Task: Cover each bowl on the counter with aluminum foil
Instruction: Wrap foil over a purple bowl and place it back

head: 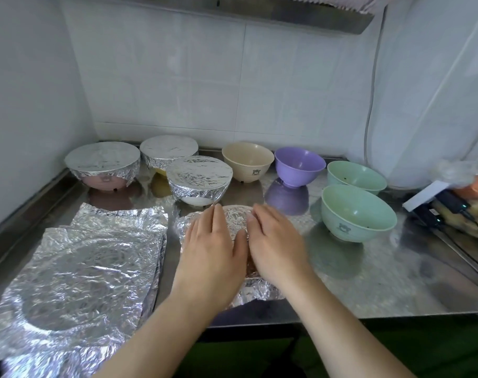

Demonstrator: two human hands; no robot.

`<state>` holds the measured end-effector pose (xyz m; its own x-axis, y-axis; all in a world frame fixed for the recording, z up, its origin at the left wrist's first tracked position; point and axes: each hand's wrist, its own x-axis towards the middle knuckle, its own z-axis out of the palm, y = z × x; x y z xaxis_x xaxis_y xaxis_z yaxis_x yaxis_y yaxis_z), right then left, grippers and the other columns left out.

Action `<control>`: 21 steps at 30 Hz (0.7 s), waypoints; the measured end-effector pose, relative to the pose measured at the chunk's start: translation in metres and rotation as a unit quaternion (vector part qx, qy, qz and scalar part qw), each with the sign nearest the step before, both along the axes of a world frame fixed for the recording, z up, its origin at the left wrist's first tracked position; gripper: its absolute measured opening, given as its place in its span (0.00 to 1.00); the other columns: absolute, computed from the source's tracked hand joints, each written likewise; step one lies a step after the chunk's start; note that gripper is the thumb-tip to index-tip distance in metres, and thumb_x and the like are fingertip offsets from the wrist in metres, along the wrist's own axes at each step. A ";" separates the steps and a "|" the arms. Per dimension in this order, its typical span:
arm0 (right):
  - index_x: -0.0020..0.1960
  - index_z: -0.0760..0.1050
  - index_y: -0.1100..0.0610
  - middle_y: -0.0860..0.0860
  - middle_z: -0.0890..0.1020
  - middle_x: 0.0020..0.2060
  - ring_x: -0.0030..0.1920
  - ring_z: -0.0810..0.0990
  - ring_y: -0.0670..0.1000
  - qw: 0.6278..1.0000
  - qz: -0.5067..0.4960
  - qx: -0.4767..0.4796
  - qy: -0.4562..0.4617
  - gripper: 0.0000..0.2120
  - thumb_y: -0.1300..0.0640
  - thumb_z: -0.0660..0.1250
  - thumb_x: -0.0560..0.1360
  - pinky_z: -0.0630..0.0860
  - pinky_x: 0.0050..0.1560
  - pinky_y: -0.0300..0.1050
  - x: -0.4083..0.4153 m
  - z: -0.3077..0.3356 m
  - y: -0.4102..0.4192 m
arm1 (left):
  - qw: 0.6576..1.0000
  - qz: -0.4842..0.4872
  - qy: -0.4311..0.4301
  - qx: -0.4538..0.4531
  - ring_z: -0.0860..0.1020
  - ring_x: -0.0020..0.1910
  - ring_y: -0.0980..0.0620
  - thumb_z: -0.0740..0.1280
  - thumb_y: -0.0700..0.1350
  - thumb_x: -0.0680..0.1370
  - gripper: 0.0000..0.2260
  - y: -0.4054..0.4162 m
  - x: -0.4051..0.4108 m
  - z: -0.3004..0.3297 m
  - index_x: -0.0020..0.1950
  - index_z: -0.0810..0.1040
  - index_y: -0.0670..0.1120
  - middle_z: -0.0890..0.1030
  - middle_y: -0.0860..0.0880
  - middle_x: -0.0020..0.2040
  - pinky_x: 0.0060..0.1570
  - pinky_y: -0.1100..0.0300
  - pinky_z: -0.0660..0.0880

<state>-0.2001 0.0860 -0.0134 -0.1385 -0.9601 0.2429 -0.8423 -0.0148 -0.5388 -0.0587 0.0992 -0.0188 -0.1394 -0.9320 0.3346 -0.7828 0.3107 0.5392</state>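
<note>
While white tiles back the steel counter point(368, 282), both flat-fingered hands point(213, 249) press foil point(237, 216).

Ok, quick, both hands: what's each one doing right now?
Left hand: open, fingers flat, pressing the foil sheet over a bowl.
Right hand: open, flat on the same foil.

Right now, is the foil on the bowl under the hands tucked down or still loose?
Still loose: the foil sheet flares out past the bowl at its near edge, while the left hand and right hand press flat on top.
</note>
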 end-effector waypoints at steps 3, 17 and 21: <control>0.65 0.76 0.52 0.50 0.79 0.67 0.69 0.74 0.54 1.000 -0.007 0.016 -0.007 0.17 0.45 0.55 0.86 0.71 0.69 0.55 -0.001 0.004 -0.002 | 0.999 0.015 -0.030 -0.024 0.61 0.80 0.42 0.51 0.58 0.83 0.33 0.003 -0.004 -0.010 0.82 0.59 0.39 0.64 0.40 0.80 0.80 0.47 0.58; 0.87 0.42 0.46 0.35 0.41 0.83 0.81 0.41 0.34 0.951 0.224 0.160 -0.140 0.66 0.22 0.72 0.62 0.44 0.84 0.45 -0.054 0.011 0.013 | 0.980 -0.125 0.141 0.065 0.49 0.81 0.62 0.73 0.75 0.66 0.62 0.003 0.035 -0.014 0.85 0.39 0.52 0.47 0.58 0.84 0.74 0.64 0.54; 0.86 0.36 0.46 0.36 0.38 0.83 0.83 0.46 0.39 0.950 0.234 0.194 -0.069 0.72 0.27 0.80 0.61 0.50 0.84 0.46 -0.065 0.007 0.009 | 0.984 -0.137 0.080 0.079 0.51 0.82 0.60 0.76 0.79 0.56 0.72 -0.005 0.042 -0.014 0.84 0.37 0.53 0.47 0.60 0.84 0.77 0.59 0.59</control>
